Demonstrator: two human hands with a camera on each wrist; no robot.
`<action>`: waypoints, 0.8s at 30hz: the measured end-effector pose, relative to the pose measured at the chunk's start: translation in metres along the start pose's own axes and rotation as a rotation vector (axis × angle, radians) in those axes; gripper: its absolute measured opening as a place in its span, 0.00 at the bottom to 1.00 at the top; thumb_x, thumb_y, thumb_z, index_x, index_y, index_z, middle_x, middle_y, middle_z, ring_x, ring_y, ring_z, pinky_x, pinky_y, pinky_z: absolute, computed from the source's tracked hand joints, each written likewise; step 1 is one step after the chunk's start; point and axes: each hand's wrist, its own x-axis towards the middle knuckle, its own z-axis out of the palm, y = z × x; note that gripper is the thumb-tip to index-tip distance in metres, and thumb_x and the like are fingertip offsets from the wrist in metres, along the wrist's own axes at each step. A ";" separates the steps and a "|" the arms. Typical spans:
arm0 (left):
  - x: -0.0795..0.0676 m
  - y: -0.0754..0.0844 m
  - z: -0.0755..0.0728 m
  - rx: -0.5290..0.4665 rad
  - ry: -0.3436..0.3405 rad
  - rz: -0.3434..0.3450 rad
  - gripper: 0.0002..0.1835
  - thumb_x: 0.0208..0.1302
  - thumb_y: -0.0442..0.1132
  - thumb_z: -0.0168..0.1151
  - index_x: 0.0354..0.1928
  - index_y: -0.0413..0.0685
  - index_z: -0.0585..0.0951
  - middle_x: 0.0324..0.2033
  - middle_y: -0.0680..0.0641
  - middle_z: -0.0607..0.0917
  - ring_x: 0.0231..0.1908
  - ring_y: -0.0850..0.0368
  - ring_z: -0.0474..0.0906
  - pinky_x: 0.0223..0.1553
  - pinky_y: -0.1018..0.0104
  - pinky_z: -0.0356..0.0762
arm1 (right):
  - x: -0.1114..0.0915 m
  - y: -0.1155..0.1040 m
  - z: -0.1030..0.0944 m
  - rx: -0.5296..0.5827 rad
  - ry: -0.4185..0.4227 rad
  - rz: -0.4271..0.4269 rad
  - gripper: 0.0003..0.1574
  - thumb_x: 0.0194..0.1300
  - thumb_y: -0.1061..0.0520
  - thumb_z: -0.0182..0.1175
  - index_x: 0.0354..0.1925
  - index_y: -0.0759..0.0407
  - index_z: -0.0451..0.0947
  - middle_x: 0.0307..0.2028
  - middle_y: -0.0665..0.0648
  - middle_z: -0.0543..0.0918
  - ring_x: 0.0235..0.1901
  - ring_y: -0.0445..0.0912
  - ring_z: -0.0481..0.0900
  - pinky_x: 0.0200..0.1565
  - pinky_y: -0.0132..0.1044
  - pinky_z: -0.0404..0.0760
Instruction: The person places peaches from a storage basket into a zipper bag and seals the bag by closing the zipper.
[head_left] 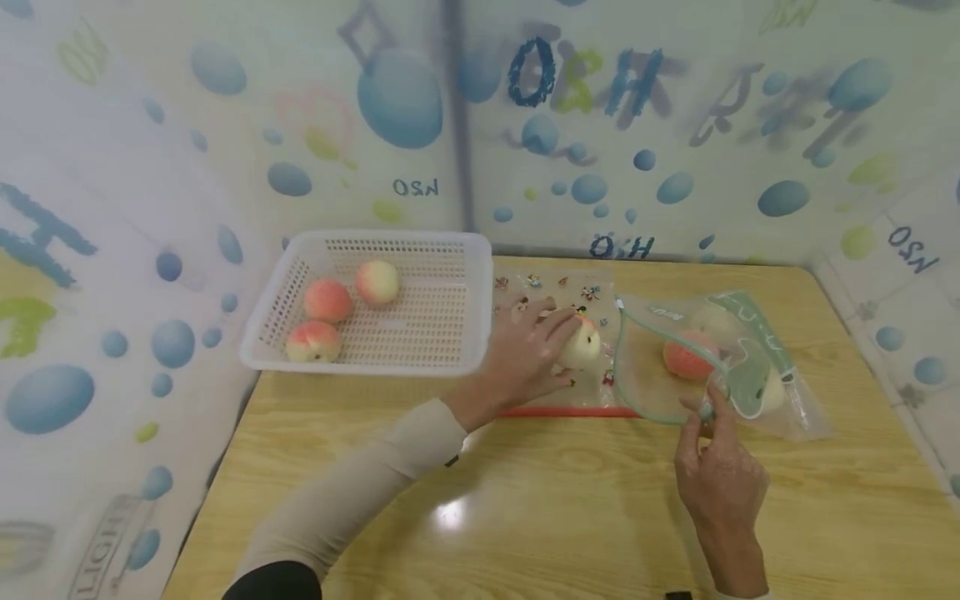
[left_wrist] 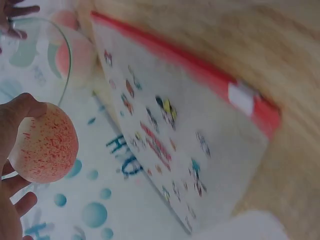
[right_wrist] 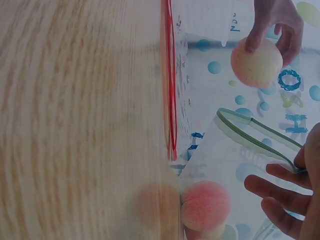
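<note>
My left hand (head_left: 528, 354) grips a pale peach with a red blush (head_left: 582, 343), thumb and fingers round it. In the right wrist view this peach (right_wrist: 257, 63) hangs above the table, facing the mouth of a clear zip bag. That bag (head_left: 645, 367) has a green rim and green print, and its mouth gapes to the left. With thumb and fingers my right hand (head_left: 720, 475) pinches the near edge of the rim. Inside the bag lie a red peach (head_left: 688, 356) and paler ones, partly covered by the print.
Beneath the left hand a clear bag with a red zip (left_wrist: 170, 55) and small cartoon prints lies flat. On the left stands a white perforated basket (head_left: 420, 333) with three peaches, among them a red one (head_left: 327, 300). Patterned walls (head_left: 525, 192) border the wooden table (head_left: 525, 500).
</note>
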 end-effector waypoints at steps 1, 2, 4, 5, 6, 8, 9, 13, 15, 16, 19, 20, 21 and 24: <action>0.002 0.005 0.002 -0.009 -0.005 0.015 0.38 0.51 0.63 0.71 0.61 0.50 0.80 0.58 0.51 0.83 0.59 0.49 0.74 0.65 0.40 0.62 | 0.000 0.000 0.000 0.001 0.003 0.004 0.27 0.70 0.61 0.53 0.65 0.69 0.71 0.33 0.68 0.87 0.09 0.57 0.79 0.05 0.29 0.57; 0.003 0.010 0.003 -0.021 -0.007 0.030 0.38 0.52 0.63 0.72 0.61 0.50 0.80 0.58 0.51 0.83 0.59 0.49 0.74 0.65 0.40 0.62 | -0.001 0.000 0.000 0.006 0.007 0.008 0.27 0.70 0.62 0.53 0.65 0.68 0.71 0.34 0.66 0.88 0.10 0.56 0.79 0.06 0.30 0.57; 0.006 0.019 0.007 -0.042 -0.010 0.053 0.37 0.53 0.63 0.72 0.61 0.51 0.80 0.58 0.52 0.83 0.59 0.49 0.75 0.64 0.41 0.63 | -0.002 0.000 0.000 0.010 0.014 0.015 0.27 0.70 0.61 0.53 0.65 0.67 0.72 0.36 0.64 0.89 0.11 0.56 0.80 0.06 0.31 0.59; 0.007 0.024 0.010 -0.056 -0.003 0.058 0.36 0.53 0.62 0.72 0.61 0.51 0.81 0.58 0.51 0.83 0.58 0.50 0.75 0.64 0.42 0.63 | -0.002 0.000 0.000 0.012 0.016 0.016 0.27 0.69 0.62 0.54 0.65 0.67 0.72 0.37 0.63 0.89 0.11 0.56 0.80 0.06 0.31 0.59; 0.008 0.028 0.012 -0.062 0.000 0.060 0.37 0.52 0.62 0.73 0.61 0.51 0.81 0.59 0.52 0.83 0.58 0.50 0.75 0.64 0.43 0.63 | -0.002 0.001 0.000 0.012 0.020 0.021 0.27 0.69 0.62 0.54 0.65 0.66 0.72 0.37 0.62 0.89 0.12 0.57 0.81 0.06 0.32 0.60; 0.011 0.036 0.015 -0.086 -0.014 0.065 0.37 0.53 0.62 0.73 0.62 0.52 0.80 0.60 0.52 0.82 0.58 0.51 0.74 0.62 0.44 0.65 | -0.002 0.002 0.000 0.012 0.030 0.022 0.28 0.68 0.62 0.55 0.65 0.67 0.72 0.37 0.62 0.89 0.13 0.57 0.81 0.06 0.32 0.61; 0.012 0.038 0.016 -0.090 -0.023 0.068 0.37 0.54 0.63 0.73 0.63 0.52 0.80 0.60 0.52 0.82 0.58 0.51 0.74 0.62 0.44 0.65 | -0.002 0.002 0.000 0.006 0.033 0.022 0.28 0.68 0.62 0.55 0.65 0.66 0.72 0.37 0.62 0.89 0.13 0.57 0.81 0.06 0.33 0.61; 0.016 0.048 0.021 -0.138 -0.027 0.077 0.38 0.55 0.65 0.72 0.64 0.53 0.79 0.61 0.52 0.81 0.59 0.52 0.73 0.62 0.44 0.65 | -0.001 0.002 0.000 -0.004 0.028 0.010 0.28 0.69 0.61 0.55 0.65 0.67 0.72 0.37 0.64 0.89 0.12 0.57 0.80 0.06 0.35 0.62; 0.018 0.052 0.023 -0.150 -0.027 0.088 0.38 0.56 0.65 0.71 0.64 0.53 0.79 0.61 0.52 0.81 0.59 0.52 0.73 0.64 0.43 0.64 | -0.001 0.001 -0.001 -0.010 0.024 0.008 0.28 0.70 0.60 0.54 0.65 0.67 0.72 0.37 0.64 0.89 0.12 0.57 0.80 0.05 0.37 0.63; 0.019 0.054 0.024 -0.156 -0.029 0.092 0.38 0.56 0.65 0.71 0.64 0.53 0.78 0.62 0.52 0.80 0.60 0.52 0.72 0.64 0.43 0.63 | 0.000 0.001 -0.001 -0.010 0.022 0.008 0.28 0.70 0.60 0.54 0.65 0.67 0.72 0.37 0.64 0.89 0.12 0.57 0.81 0.06 0.38 0.63; 0.022 0.059 0.026 -0.153 -0.029 0.109 0.38 0.58 0.63 0.71 0.66 0.54 0.77 0.64 0.52 0.79 0.62 0.51 0.72 0.66 0.42 0.62 | 0.000 0.001 -0.001 -0.009 0.017 0.010 0.28 0.70 0.60 0.53 0.66 0.67 0.72 0.37 0.65 0.88 0.13 0.58 0.81 0.06 0.38 0.64; 0.023 0.062 0.027 -0.144 -0.029 0.121 0.38 0.59 0.62 0.71 0.68 0.54 0.76 0.65 0.52 0.78 0.62 0.51 0.72 0.66 0.42 0.62 | 0.001 0.001 -0.001 -0.010 0.016 0.011 0.28 0.70 0.61 0.54 0.66 0.67 0.72 0.37 0.65 0.88 0.13 0.58 0.81 0.06 0.38 0.64; 0.024 0.064 0.028 -0.131 -0.026 0.135 0.36 0.61 0.60 0.70 0.69 0.55 0.76 0.66 0.52 0.77 0.63 0.51 0.71 0.66 0.42 0.63 | 0.000 0.001 -0.001 -0.009 0.015 0.011 0.28 0.70 0.61 0.54 0.66 0.67 0.72 0.37 0.64 0.88 0.13 0.58 0.81 0.06 0.38 0.64; 0.027 0.072 0.028 -0.109 -0.014 0.198 0.29 0.69 0.54 0.66 0.70 0.57 0.76 0.70 0.52 0.73 0.66 0.50 0.69 0.66 0.42 0.64 | 0.000 0.001 -0.002 -0.009 0.007 0.009 0.27 0.70 0.61 0.54 0.65 0.68 0.71 0.36 0.65 0.88 0.13 0.58 0.82 0.06 0.35 0.64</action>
